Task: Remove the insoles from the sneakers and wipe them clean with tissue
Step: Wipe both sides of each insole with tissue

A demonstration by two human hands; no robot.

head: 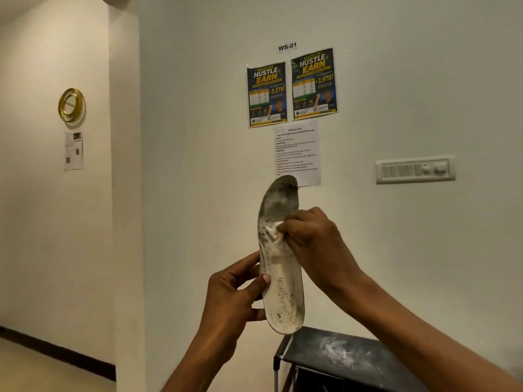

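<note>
Left grip (pixel 235 295) low on insole (pixel 285 281); tissue (pixel 276 242) midway.

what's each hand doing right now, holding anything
Left hand: closed on the insole, thumb on its printed face, fingers behind.
Right hand: closed on a white tissue, pressing it against the insole's middle.

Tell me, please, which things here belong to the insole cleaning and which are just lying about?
Job: insole, gripped by the left hand; tissue, pinched against it by the right hand.
Just about: posters, printed sheet, switch panel, gold ring, black rack.
</note>
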